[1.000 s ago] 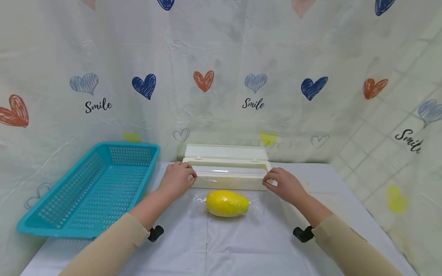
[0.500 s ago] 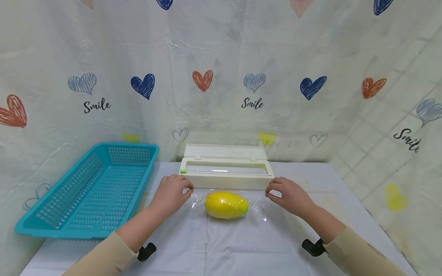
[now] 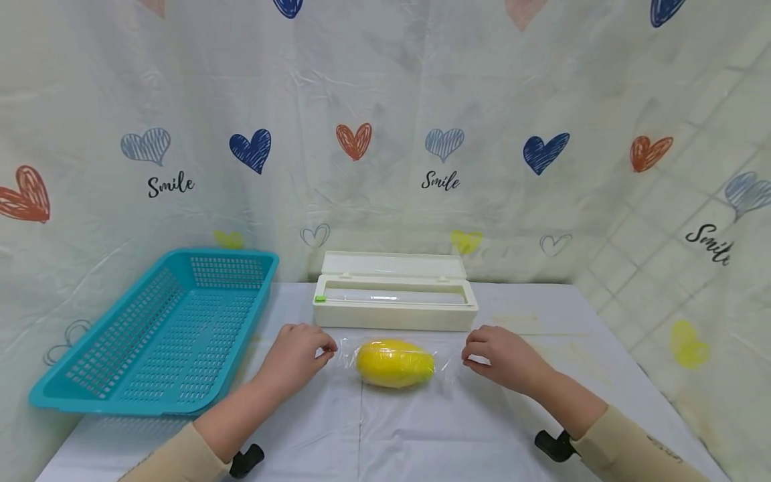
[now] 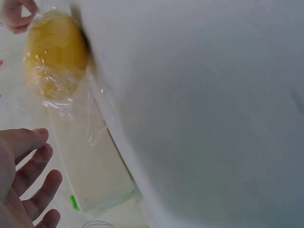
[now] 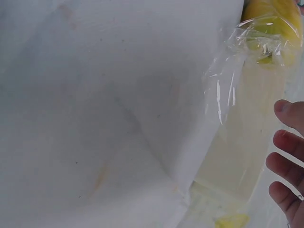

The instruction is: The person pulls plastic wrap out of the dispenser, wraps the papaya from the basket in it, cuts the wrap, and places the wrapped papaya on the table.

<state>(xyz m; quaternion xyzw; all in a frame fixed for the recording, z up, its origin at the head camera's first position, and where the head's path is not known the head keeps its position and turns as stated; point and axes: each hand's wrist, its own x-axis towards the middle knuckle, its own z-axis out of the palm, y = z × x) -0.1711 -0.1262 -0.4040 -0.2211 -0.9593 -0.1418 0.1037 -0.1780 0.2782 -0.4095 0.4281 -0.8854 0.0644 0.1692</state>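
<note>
A yellow oblong fruit with a greenish right end lies on the white table, wrapped in clear cling film whose loose ends stick out on both sides. My left hand hovers just left of the film, thumb and fingers bent and apart in the left wrist view. On the other side my right hand is held just beyond the film's right end, fingers spread and holding nothing in the right wrist view. Behind the fruit stands a cream cling film dispenser box, lid raised, roll showing inside, green slider at its left.
A turquoise perforated basket stands at the left of the table. A curtain printed with hearts hangs behind and along the sides. White cloth covers the table in front of the fruit.
Both hands have come back from the dispenser's front corners to either side of the fruit. The film edge they pinched has come down over the fruit, and their fingers have let go.
</note>
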